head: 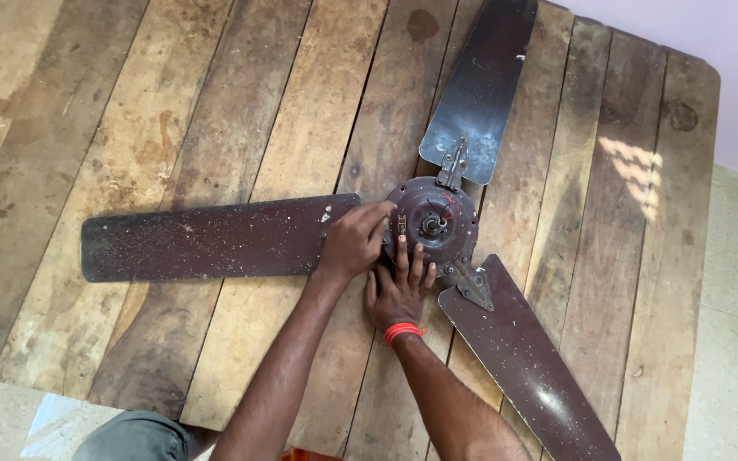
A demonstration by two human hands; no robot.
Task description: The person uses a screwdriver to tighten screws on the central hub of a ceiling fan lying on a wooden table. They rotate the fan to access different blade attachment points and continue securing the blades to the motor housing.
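Observation:
A dusty dark brown ceiling fan lies flat on a wooden plank table [241, 111]. Its round motor hub [434, 224] has three blades: one pointing left [202, 241], one pointing up [481, 85], one pointing down-right [531, 358]. My left hand [354, 242] grips the inner end of the left blade where it meets the hub, fingers curled over the joint. My right hand [399, 288], with a red band on the wrist, rests just below the hub, its fingers spread and touching the hub's lower edge. The joint under my hands is hidden.
The table's right edge [711, 213] drops to a pale tiled floor [736, 341]. A lilac wall [719, 34] stands behind the far corner. My knee in grey cloth [134, 437] shows at the near edge.

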